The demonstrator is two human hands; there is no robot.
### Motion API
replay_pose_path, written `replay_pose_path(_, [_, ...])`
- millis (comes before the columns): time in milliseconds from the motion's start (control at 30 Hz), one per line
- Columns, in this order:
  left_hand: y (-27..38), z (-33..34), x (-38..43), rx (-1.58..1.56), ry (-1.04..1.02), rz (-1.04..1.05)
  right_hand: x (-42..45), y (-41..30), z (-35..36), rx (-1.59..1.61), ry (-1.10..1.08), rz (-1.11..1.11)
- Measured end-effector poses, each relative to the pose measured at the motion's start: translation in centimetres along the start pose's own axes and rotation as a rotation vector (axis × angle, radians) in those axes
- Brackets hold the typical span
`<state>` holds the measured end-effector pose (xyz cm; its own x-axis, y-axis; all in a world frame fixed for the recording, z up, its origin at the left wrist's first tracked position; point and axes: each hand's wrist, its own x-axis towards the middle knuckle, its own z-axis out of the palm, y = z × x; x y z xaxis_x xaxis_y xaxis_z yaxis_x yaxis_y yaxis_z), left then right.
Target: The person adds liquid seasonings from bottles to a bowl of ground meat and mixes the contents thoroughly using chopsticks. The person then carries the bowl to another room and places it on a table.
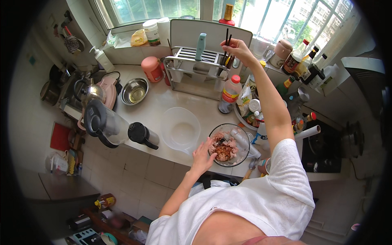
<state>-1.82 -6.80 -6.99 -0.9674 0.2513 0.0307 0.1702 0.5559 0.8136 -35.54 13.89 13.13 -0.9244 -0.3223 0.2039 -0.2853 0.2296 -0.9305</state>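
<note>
My right hand (237,50) grips the upper ends of dark chopsticks (226,41) at the right end of a metal knife rack (196,69); their lower parts are among the utensils there. A knife with a light blue handle (200,47) stands in the same rack. At the near counter edge my left hand (203,155), fingers spread, rests at the left rim of a glass bowl (243,156). Inside the bowl lies minced meat (225,147) with dark brown seasoning on it. Left of the bowl is a translucent plastic bowl (180,130).
A bottle with a red cap (229,95) and a tray of seasonings (245,121) stand behind the glass bowl. On the left are a black-lidded bottle (142,134), a water filter pitcher (105,125), a steel bowl (134,91) and a kettle (92,92). A stove (321,150) lies right.
</note>
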Motion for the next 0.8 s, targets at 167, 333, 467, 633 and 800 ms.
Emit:
replay_pose_path(167, [0.3, -0.1, 0.1, 0.006, 0.0, 0.005, 0.3, -0.6, -0.9, 0.097, 0.35, -0.098])
replay_pose_path(333, [0.5, -0.3, 0.1, 0.0, -0.001, -0.005, -0.3, -4.3, -2.5, 0.157, 0.492, -0.224])
replay_pose_path(467, [0.3, -0.5, 0.8, -0.018, 0.038, 0.029, -1.8, -7.3, -4.3, 0.303, 0.658, -0.37])
replay_pose_path(633, [4.0, -4.8, 6.3, -0.18, 0.223, 0.139, -4.4, -9.0, -6.1, 0.468, 0.813, -0.444])
replay_pose_path(800, [13.1, -11.1, 17.6, -0.273, 0.406, 0.567, -6.4, -8.3, -7.2, 0.666, 0.947, -0.334])
